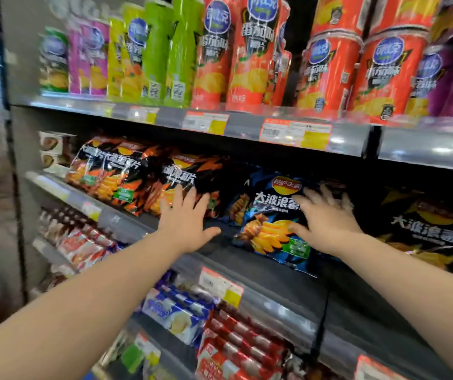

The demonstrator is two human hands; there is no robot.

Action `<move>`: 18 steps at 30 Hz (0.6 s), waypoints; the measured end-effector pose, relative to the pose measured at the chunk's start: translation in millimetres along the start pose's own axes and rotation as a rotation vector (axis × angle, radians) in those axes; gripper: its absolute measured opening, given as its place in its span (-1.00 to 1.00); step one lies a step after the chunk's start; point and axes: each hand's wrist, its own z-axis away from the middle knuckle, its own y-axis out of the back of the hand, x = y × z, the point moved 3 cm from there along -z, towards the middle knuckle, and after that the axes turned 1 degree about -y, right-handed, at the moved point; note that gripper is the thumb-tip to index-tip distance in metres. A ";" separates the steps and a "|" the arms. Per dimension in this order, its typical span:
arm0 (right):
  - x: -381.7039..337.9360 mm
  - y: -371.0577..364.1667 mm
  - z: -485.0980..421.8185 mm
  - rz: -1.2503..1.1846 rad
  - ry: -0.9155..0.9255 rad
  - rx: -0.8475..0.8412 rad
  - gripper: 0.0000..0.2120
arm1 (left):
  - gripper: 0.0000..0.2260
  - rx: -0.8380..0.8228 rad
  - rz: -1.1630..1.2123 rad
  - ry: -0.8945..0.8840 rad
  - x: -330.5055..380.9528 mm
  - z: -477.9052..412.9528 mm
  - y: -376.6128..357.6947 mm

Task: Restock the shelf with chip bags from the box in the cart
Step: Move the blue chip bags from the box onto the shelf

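Note:
A dark blue chip bag [272, 212] stands on the middle shelf [247, 259], leaning back. My right hand [326, 218] lies flat against its right side with fingers spread, not gripping it. My left hand [187, 218] is spread open just left of the blue bag, its fingertips over an orange-and-black chip bag [181, 182]. Another orange-and-black bag [107, 171] stands further left. A black-and-yellow chip bag [425, 229] stands to the right. The box and the cart are out of view.
Tall chip tubes [250, 50] in green, red and purple fill the upper shelf. Price tags [296, 133] line the shelf edges. Lower shelves hold red snack packs [236, 344] and blue-and-white packs [176, 314]. A shelf end panel [17, 160] is at the left.

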 end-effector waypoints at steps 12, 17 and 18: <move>-328.3 24.7 -0.5 -0.162 0.381 -0.015 -0.32 | -0.20 -0.208 -0.143 0.294 -283.3 186.1 26.8; -460.7 30.5 22.9 -0.300 0.536 -0.118 -0.35 | -0.21 -0.334 -0.206 0.433 -383.1 280.7 35.5; -483.0 31.8 29.0 -0.317 0.571 -0.125 -0.36 | -0.21 -0.359 -0.211 0.464 -398.9 297.7 36.2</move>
